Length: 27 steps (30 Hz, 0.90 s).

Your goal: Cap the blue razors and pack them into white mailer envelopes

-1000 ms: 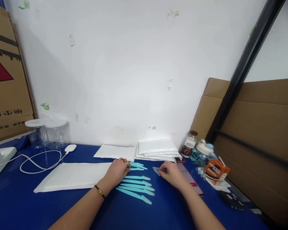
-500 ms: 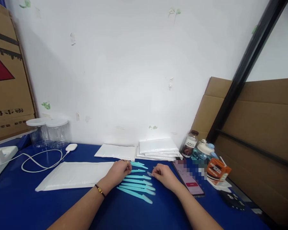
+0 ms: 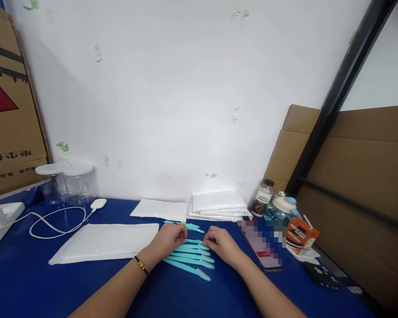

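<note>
Several turquoise eyebrow razors (image 3: 194,263) lie fanned out side by side on the blue table, blade ends to the right. My left hand (image 3: 170,236), with a ring and a dark bracelet, is closed over the handle of the uppermost razor in this row (image 3: 194,241). At that razor's blade end, the fingertips of my right hand (image 3: 220,243) are pinched together; what sits between them is too small to make out. Behind the left hand, a few more turquoise razors (image 3: 194,227) lie near the wall, partly covered by my fingers.
A large white padded envelope (image 3: 109,243) lies left of my hands. White packets (image 3: 219,203) are stacked by the wall. To the right are a phone (image 3: 260,247), a brown-capped bottle (image 3: 263,198), a teal bottle (image 3: 281,210) and an orange drink carton (image 3: 300,234). Clear jars (image 3: 79,185) stand left.
My left hand has shifted slightly right along the razors. My right hand has moved a little left, bringing the small clear piece it held to the razor's blade end.
</note>
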Motion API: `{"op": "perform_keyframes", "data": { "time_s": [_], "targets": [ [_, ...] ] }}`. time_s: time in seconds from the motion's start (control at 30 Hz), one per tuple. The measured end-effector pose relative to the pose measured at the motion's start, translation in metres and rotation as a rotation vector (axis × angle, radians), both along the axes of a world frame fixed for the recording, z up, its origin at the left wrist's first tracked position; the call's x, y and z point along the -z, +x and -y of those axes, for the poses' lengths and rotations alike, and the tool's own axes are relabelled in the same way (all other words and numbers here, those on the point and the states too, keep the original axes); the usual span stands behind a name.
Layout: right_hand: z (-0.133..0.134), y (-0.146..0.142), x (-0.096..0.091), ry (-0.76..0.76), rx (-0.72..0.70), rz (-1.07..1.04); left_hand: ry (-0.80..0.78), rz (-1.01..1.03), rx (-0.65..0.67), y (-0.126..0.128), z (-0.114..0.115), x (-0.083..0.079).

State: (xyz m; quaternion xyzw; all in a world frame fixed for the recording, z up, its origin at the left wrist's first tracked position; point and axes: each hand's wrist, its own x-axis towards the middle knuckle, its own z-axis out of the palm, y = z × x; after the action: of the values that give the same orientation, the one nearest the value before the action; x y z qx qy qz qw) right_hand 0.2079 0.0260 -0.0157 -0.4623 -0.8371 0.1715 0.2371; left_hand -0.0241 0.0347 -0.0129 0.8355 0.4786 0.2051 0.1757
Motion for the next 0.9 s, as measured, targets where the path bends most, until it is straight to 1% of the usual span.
{"op": "perform_keyframes", "data": {
  "time_s": [0.13, 0.2, 0.27, 0.33, 0.4, 0.47, 0.57, 0.7, 0.77, 0.83, 0.9],
  "targets": [
    [0.005, 0.002, -0.005, -0.034, -0.048, -0.032, -0.097, 0.021, 0.047, 0.001, 0.003, 0.000],
    [0.004, 0.011, -0.011, -0.038, -0.034, -0.060, -0.057, 0.017, 0.038, -0.004, 0.003, -0.002],
    [0.002, 0.023, -0.019, -0.007, 0.056, -0.074, 0.076, -0.007, -0.001, -0.009, 0.002, -0.004],
    [0.000, 0.038, -0.028, 0.034, 0.177, -0.047, 0.185, -0.062, -0.048, -0.014, -0.001, -0.004],
    [-0.001, 0.050, -0.035, 0.040, 0.259, 0.019, 0.231, -0.139, -0.093, -0.016, -0.004, -0.002],
    [0.001, 0.058, -0.038, 0.015, 0.295, 0.095, 0.242, -0.196, -0.118, -0.016, -0.006, 0.000],
    [0.004, 0.059, -0.035, -0.017, 0.320, 0.200, 0.249, -0.211, -0.134, -0.015, -0.005, 0.002],
    [0.006, 0.047, -0.025, -0.002, 0.303, 0.300, 0.235, -0.182, -0.149, -0.015, -0.004, 0.000],
    [0.006, 0.042, -0.021, 0.007, 0.270, 0.283, 0.227, -0.155, -0.140, -0.016, -0.003, -0.003],
    [0.005, 0.038, -0.017, 0.013, 0.207, 0.210, 0.213, -0.108, -0.119, -0.015, -0.001, -0.008],
    [0.003, 0.036, -0.014, 0.023, 0.145, 0.126, 0.154, -0.047, -0.103, -0.013, 0.002, -0.012]
  ]
}}
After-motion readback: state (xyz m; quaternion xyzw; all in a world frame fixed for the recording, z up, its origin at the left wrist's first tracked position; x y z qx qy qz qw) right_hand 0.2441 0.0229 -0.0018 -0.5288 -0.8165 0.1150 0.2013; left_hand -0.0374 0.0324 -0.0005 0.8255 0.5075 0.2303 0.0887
